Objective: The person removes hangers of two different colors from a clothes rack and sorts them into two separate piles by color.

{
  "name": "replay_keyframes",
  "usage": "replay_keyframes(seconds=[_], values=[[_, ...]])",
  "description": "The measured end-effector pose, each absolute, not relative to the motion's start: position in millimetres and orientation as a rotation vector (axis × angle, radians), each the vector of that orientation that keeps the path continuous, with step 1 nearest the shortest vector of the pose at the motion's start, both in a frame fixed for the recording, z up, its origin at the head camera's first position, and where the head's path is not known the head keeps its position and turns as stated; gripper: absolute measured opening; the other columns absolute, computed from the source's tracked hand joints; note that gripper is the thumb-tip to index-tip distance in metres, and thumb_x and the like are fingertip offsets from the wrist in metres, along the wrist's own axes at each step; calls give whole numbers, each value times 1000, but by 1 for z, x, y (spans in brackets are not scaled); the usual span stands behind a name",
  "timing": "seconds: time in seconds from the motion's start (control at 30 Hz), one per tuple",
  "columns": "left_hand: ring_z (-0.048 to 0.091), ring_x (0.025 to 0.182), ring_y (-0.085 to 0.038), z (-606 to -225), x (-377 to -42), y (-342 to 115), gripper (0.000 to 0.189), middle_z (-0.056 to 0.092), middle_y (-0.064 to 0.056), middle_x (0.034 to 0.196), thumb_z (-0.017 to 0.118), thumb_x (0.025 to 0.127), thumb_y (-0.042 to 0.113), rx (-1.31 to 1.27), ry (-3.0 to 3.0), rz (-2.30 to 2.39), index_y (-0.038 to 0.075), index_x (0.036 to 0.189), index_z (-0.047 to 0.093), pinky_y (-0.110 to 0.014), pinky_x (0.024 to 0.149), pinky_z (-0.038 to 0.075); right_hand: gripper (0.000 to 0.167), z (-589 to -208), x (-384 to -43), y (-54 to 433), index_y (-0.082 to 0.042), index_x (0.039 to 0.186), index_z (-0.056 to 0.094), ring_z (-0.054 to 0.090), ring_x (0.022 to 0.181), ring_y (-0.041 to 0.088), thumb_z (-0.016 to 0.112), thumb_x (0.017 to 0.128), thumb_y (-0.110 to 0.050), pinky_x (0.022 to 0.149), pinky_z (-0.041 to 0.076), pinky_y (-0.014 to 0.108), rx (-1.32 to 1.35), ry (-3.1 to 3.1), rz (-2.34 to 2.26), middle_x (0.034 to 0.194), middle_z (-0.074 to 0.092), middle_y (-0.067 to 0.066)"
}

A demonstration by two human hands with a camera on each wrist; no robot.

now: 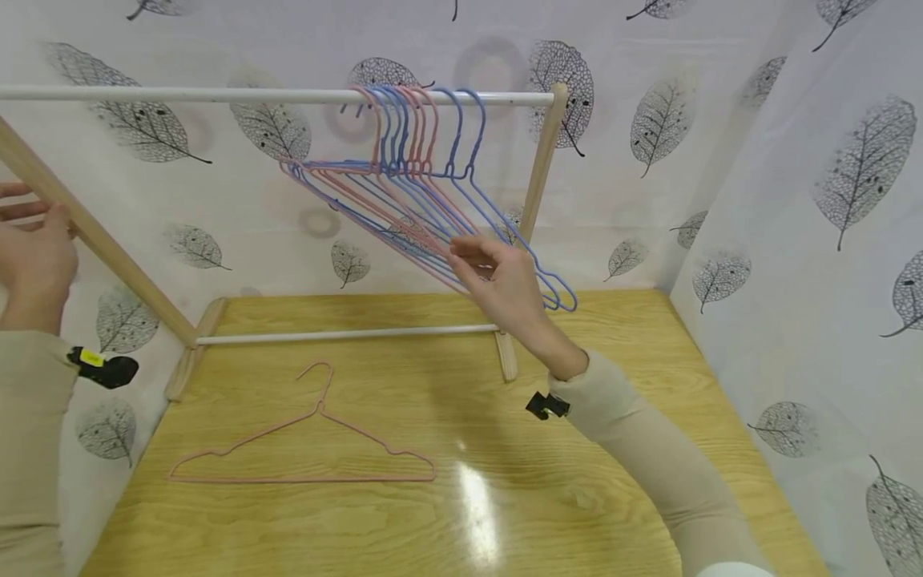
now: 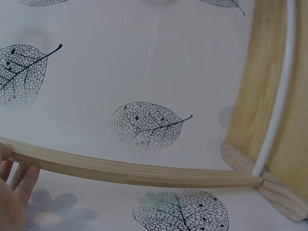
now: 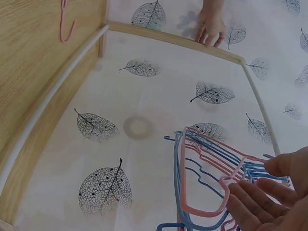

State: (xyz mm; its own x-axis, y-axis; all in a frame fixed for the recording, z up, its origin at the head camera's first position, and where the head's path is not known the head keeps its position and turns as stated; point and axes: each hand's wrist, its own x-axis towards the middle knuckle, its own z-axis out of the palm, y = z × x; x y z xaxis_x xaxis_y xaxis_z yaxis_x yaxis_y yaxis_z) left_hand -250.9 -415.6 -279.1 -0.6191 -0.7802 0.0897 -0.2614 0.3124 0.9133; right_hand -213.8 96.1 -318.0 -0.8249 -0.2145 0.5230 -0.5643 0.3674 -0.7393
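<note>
While the pink and blue hangers (image 1: 414,168) hang bunched toward the right end of the white rail (image 1: 216,95), your right hand (image 1: 505,280) is at their lower ends: fingers fairly straight, thumb spread away, fingertips at a pink one. Your left hand (image 1: 39,256) is on the rack's left wooden post (image 2: 125,173), fingertips against it; can't tell if you're pinching it. Below the rail, a loose pink hanger (image 1: 303,480) lies flat on the wood-grain table (image 1: 324,529), hook pointing toward the lower white bar (image 1: 346,334). Leaf-print sheeting (image 1: 764,200) backs your setup.
</note>
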Motion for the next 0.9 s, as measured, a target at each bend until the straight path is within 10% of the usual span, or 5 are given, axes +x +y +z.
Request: replay_keyframes(seconds=[0.3, 0.5, 0.9], values=[[46, 103, 18, -285, -254, -426, 44, 35, 34, 109, 48, 110, 29, 889, -2051, -1282, 48, 150, 38, -10, 110, 47, 29, -330, -214, 90, 5, 126, 71, 78, 105, 30, 70, 100, -7, 89, 66, 29, 677, -2360, 1467, 118, 78, 19], [45, 90, 15, -282, -249, -419, 43, 40, 30, 105, 52, 108, 23, 867, -1978, -1327, 42, 147, 45, 8, 78, 41, 31, -343, -211, 83, 2, 130, 70, 79, 104, 28, 69, 102, -11, 87, 67, 29, 672, -2395, 1418, 118, 78, 17], [46, 91, 16, -281, -250, -417, 43, 39, 30, 104, 52, 108, 22, 869, -1970, -1305, 42, 147, 46, 6, 81, 45, 27, -358, -212, 67, 7, 125, 70, 80, 95, 29, 60, 106, -9, 80, 66, 24, 694, -2378, 1453, 112, 78, 21]])
